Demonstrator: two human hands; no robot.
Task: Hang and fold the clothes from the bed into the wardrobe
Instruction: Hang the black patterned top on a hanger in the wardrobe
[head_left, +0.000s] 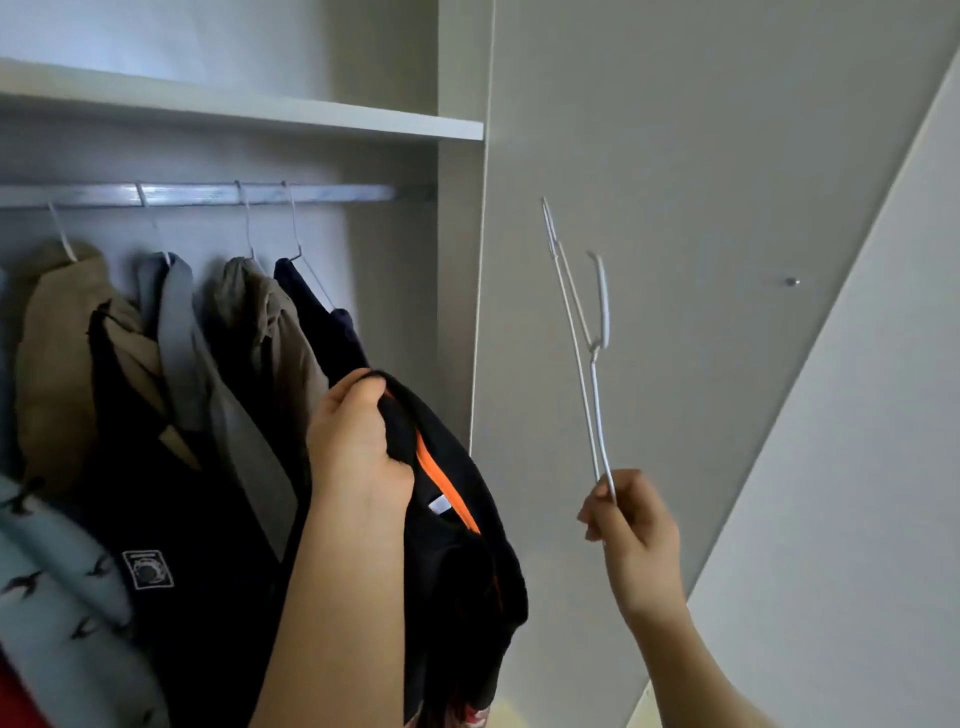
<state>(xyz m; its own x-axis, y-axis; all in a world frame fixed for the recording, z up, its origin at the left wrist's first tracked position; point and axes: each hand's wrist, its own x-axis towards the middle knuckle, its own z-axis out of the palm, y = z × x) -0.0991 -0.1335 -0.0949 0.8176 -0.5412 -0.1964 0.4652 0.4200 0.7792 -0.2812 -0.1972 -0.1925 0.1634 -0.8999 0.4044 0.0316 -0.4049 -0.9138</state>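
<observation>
Head view: a black garment (457, 545) w/ an orange trim (441, 478) inside the neck is being held up by the left hand (358, 447). The fingers are being curled round the bunched collar edge. The garment is hanging in front of the open wardrobe, just right of the hung clothes (171, 364) on the rail (208, 195), and it is not yet on a hanger.

A white wire hanger (592, 374) is being pinched at its lower end by the right hand (634, 530). It is seen approx. edge-on w/ the hook upward, in front of the wardrobe door (675, 156) and well apart from the garment.

The fabric is being judged as soft, limp and rather light, so it will prob. sag and fold wherever it is not supported. The neck opening, near the white label (440, 504), is being judged the best place to take hold, so that the hanger can be passed in. The hanger looks thin, light and somewhat springy. Its smooth coating may let a shoulder slide off, so both shoulders should be seated evenly.
</observation>
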